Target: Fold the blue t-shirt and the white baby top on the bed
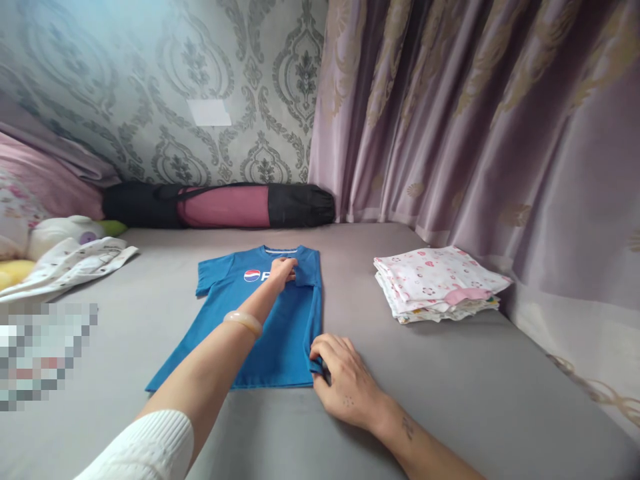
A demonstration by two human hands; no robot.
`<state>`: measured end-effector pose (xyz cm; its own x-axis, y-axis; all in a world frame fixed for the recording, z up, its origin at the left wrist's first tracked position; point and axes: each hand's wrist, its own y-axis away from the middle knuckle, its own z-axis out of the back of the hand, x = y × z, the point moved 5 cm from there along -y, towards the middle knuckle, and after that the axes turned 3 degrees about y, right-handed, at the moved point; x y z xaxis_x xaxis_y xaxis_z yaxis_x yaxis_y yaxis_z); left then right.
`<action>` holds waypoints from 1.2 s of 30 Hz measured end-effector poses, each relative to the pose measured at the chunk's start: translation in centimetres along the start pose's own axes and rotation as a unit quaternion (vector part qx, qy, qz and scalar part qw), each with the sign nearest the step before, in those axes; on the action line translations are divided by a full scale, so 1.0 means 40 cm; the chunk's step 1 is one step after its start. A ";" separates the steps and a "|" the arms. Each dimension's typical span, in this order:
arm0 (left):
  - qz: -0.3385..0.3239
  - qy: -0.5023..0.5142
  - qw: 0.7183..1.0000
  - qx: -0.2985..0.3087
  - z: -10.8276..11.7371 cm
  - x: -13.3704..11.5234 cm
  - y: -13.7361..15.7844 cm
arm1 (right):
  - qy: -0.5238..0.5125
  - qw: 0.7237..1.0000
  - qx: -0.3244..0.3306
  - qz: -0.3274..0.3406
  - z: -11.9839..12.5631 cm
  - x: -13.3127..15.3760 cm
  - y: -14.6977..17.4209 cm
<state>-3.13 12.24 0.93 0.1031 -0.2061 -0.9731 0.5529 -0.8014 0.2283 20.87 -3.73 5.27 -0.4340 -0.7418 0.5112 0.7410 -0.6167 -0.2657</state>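
Observation:
A blue T-shirt (pixel 273 353) with a round red, white and blue logo lies front up on the grey sheet. Its right side and right sleeve are turned inward over the front; the left sleeve sticks out flat. My left hand (pixel 283 269), a pale bangle on its wrist, reaches across the shirt and pinches the turned-in sleeve near the chest print, hiding part of the lettering. My right hand (pixel 345 380) is closed at the lower right corner, gripping the folded hem of the T-shirt between thumb and fingers.
A stack of folded printed cloths (pixel 440 280) sits to the right. Along the wall lies a long black and maroon bag (pixel 223 205). A plush toy (pixel 65 233) and a spotted white cloth (pixel 75 267) are at the left. Purple curtains (pixel 450 120) hang at the right edge.

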 end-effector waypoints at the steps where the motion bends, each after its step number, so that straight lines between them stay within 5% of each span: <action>1: -0.005 -0.008 1.000 -0.004 0.002 0.003 -0.004 | 0.002 1.000 0.000 0.006 0.000 0.002 0.000; 18: -0.273 -0.194 0.939 0.073 -0.020 -0.031 -0.051 | -0.030 0.992 -0.023 0.119 -0.006 0.006 0.002; 25: -0.303 -0.217 0.925 0.079 -0.017 -0.018 -0.056 | -0.048 0.992 -0.026 0.111 -0.001 0.008 -0.002; 36: -0.292 -0.180 0.939 0.024 0.008 0.007 -0.056 | -0.098 0.993 0.004 0.071 0.014 0.021 -0.013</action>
<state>-4.60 13.81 0.17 -0.4965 0.1066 -0.8615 0.3905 -0.8590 -0.3313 20.40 -3.86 6.29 -0.2175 -0.7544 0.6194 0.7915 -0.5076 -0.3403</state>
